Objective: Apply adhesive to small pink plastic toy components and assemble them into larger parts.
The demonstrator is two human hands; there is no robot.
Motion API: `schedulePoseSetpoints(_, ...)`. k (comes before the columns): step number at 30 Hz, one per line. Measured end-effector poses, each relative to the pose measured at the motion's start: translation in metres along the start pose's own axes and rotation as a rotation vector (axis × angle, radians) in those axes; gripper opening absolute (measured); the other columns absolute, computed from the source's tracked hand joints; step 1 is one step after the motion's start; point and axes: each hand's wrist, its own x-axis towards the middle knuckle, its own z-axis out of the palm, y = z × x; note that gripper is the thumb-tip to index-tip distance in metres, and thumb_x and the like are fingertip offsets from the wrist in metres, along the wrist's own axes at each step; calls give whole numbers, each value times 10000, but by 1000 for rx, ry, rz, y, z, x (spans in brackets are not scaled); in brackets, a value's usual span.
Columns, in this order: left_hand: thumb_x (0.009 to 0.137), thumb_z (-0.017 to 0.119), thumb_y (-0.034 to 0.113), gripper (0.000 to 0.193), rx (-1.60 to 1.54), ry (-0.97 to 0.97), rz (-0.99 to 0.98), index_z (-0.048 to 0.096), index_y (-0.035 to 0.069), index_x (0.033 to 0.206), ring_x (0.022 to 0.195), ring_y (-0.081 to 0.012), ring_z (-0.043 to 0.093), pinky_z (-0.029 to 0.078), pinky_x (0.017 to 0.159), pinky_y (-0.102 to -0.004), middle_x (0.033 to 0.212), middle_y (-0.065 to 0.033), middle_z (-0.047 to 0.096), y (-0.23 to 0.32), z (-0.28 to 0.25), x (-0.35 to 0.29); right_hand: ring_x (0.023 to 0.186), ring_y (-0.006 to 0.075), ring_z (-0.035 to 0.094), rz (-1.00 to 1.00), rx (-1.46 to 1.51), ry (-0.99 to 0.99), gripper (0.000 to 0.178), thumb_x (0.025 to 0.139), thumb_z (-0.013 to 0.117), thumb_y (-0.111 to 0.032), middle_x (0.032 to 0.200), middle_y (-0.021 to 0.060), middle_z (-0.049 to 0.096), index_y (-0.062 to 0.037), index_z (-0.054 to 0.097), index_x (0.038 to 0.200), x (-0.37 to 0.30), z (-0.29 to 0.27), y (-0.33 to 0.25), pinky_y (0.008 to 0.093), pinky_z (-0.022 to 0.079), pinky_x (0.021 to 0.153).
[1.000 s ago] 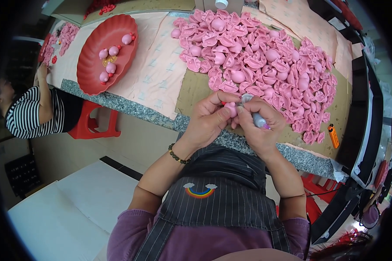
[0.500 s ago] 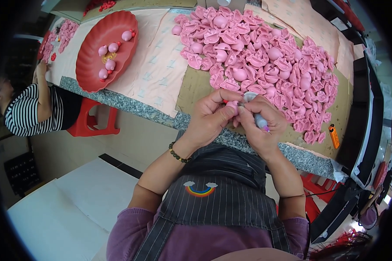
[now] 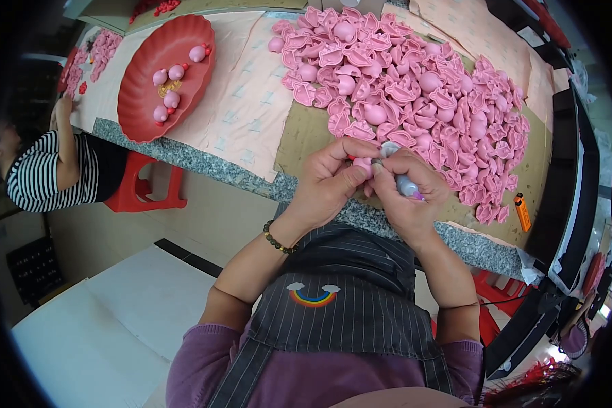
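Note:
Above the table's front edge, my left hand (image 3: 326, 180) pinches a small rounded pink piece (image 3: 364, 165) between thumb and fingers, with a bit of red showing beside it. My right hand (image 3: 418, 187) meets it from the other side, thumb and fingertips against the pink piece. Tucked in the right palm is a small translucent bluish bottle (image 3: 406, 185) with a purple end. A pale round object (image 3: 389, 147) shows just beyond the fingertips; its kind is unclear. Past both hands lies a large heap of hollow pink plastic pieces (image 3: 428, 83), some domed, some frilly-edged.
A red scalloped plate (image 3: 132, 102) at left bears several pink balls with red bits. Cardboard (image 3: 299, 136) lies under the heap. An orange-and-black handheld item (image 3: 522, 212) rests at right. A person in a striped top (image 3: 44, 173) works at far left, beside a red stool (image 3: 139, 187).
Both hands stay in nearly the same place around the pink piece. The bluish bottle has shifted slightly within my right hand.

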Motion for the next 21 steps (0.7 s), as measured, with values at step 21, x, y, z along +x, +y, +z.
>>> schedulePoseSetpoints(21, 901, 524, 59, 192, -179, -67, -47, 529, 4, 1085, 745, -130, 528, 446, 655, -252, 956, -85, 575, 3, -2, 0, 582, 109, 538, 26, 71, -54, 63, 757, 593, 110, 656, 71, 597, 48, 599, 767, 2, -3, -6, 241, 423, 545)
